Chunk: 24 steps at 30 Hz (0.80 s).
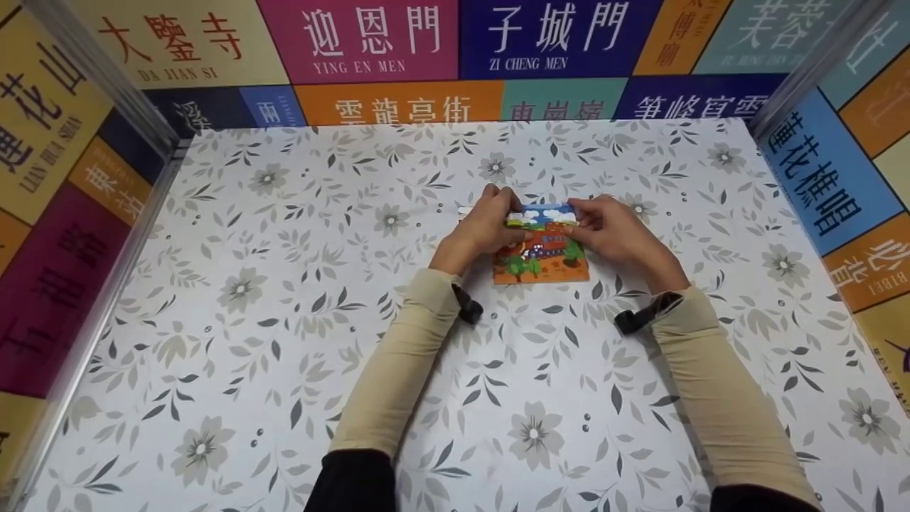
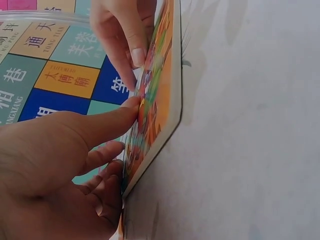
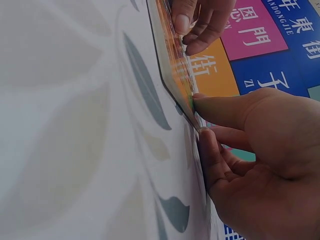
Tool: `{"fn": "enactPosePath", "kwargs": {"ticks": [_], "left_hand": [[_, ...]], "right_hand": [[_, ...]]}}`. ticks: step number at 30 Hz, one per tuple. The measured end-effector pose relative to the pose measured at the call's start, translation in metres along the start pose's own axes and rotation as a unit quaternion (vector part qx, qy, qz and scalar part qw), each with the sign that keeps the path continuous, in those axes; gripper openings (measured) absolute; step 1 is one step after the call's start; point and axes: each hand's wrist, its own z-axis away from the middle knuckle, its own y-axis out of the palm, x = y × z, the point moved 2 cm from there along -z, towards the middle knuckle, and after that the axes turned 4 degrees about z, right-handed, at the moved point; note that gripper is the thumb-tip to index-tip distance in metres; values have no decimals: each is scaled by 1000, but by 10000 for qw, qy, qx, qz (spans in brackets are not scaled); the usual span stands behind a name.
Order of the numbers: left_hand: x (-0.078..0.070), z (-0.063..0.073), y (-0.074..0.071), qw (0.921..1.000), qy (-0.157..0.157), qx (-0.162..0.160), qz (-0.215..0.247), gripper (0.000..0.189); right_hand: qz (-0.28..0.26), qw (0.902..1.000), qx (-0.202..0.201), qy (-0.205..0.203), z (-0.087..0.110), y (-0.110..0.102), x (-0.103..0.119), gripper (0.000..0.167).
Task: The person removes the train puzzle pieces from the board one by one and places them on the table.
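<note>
A thin, colourful puzzle board (image 1: 544, 270) lies on the patterned table, printed with sky, green trees and a vehicle on orange ground. My left hand (image 1: 487, 224) is over its upper left part, the thumb on the picture and the other fingers bent by the edge. At the upper right corner my right hand (image 1: 608, 227) pinches the board between thumb and fingers. In the left wrist view the left thumb touches the board's face (image 2: 162, 112); in the right wrist view the right fingertips meet at its corner. A pale strip shows behind the left hand, its kind unclear.
The table (image 1: 284, 341) has a white cover with grey flowers and leaves. Coloured panels with Chinese lettering (image 1: 384, 39) stand along its back and both sides. Black straps (image 1: 469, 306) with small devices sit at both wrists, over beige sleeves.
</note>
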Motion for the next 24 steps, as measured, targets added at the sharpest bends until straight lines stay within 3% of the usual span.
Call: {"fn": "enactPosePath", "kwargs": {"ticks": [5, 12, 24], "left_hand": [[0, 1, -1, 10000, 21, -8, -41, 54], [-1, 0, -1, 10000, -84, -5, -4, 53], [-4, 1, -1, 10000, 4, -78, 7, 55]], "right_hand": [[92, 9997, -57, -216, -2, 1, 0, 59], [108, 9997, -84, -196, -4, 1, -2, 59], [-14, 9999, -70, -130, -2, 1, -2, 59]]}}
